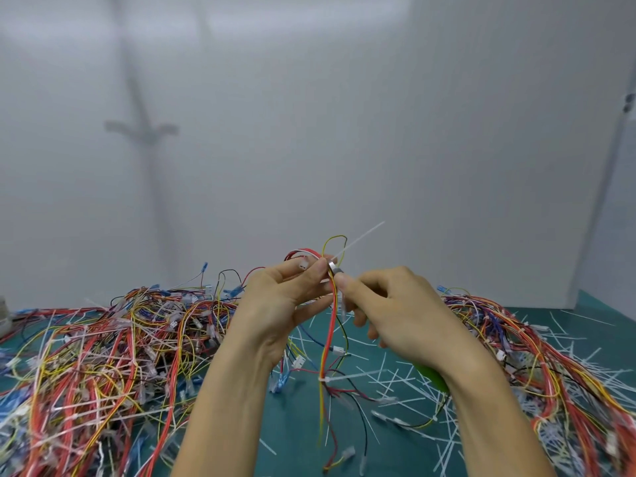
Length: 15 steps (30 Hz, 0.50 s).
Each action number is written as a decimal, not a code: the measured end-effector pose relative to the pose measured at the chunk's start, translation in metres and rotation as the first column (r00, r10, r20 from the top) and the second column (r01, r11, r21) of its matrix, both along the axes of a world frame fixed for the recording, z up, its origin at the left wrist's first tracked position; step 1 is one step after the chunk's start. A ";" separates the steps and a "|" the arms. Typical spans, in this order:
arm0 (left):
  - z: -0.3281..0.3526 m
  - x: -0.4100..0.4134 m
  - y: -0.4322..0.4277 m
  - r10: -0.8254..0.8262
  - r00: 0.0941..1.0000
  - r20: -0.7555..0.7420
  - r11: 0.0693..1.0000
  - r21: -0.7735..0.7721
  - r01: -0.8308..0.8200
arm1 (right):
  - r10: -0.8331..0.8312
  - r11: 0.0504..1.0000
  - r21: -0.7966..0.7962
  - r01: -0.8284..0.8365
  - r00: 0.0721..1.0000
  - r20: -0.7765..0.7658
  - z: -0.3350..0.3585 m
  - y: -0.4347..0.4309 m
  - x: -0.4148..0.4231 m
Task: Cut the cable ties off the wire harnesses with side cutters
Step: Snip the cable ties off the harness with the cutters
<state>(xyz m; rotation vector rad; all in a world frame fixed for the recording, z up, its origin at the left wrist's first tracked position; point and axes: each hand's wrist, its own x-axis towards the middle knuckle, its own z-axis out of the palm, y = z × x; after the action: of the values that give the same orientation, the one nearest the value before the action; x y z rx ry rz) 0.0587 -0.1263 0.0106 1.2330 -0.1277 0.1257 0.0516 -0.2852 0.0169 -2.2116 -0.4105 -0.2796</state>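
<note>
Head view: I see left hand [275, 304] pinching a red-yellow-black wire harness [331, 325] raised over the green bench [303, 438]; right hand [395, 304] grips side cutters [334, 266], tips at its white cable tie [364, 237].

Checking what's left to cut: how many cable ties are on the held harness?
2. Upper tie sits at the side cutters, between left hand and right hand, tail pointing up-right; lower tie wraps the hanging wires below. Hands may hide more.

Ahead of me a plain pale grey wall [378, 132] fills the view, softly lit and brighter near its top. A blurred grey shadow [142, 132] runs down its left. A teal mat [605, 302] covers my table
</note>
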 end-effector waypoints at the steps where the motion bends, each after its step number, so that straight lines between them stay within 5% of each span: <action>1: 0.001 -0.001 -0.001 0.017 1.000 0.003 1.000 0.002 -0.017 | 0.001 1.000 -0.005 -0.001 1.000 0.001 0.000 0.000 0.000; 15: 0.002 -0.002 0.002 0.060 0.993 0.106 0.970 0.227 -0.083 | 0.006 1.000 -0.016 -0.007 0.999 -0.039 -0.001 0.002 0.000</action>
<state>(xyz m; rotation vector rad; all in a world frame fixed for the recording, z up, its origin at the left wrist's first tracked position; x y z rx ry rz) 0.0562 -0.1240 0.0125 1.4654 -0.1877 0.2401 0.0519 -0.2832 0.0163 -2.2272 -0.3996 -0.2299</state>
